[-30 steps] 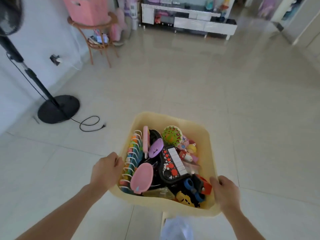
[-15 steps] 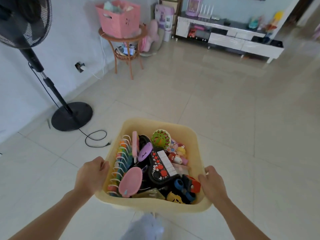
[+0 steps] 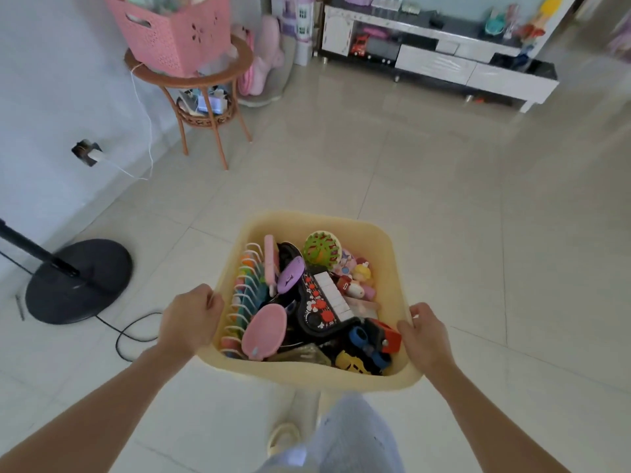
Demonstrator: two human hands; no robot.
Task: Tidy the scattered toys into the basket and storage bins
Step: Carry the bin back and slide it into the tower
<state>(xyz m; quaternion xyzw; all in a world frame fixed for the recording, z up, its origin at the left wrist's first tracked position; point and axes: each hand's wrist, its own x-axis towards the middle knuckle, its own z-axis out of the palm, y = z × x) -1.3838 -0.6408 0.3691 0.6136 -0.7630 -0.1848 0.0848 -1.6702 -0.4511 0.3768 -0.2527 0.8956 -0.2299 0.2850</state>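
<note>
Yellow plastic basket [image 3: 317, 225] (heaped with toys) should be carried level, left hand [image 3: 191, 319] at nine o'clock and right hand [image 3: 425, 336] at three, fingers curled round its rim.

Open floor [image 3: 426, 186] ahead; fan base [image 3: 78, 279] left.

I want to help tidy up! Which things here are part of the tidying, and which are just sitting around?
Part of the job:
yellow basket, gripped by left hand and right hand
toy piano
green ball
pink bin

Just sitting around:
fan base
black cord
wicker stand
TV cabinet
</note>
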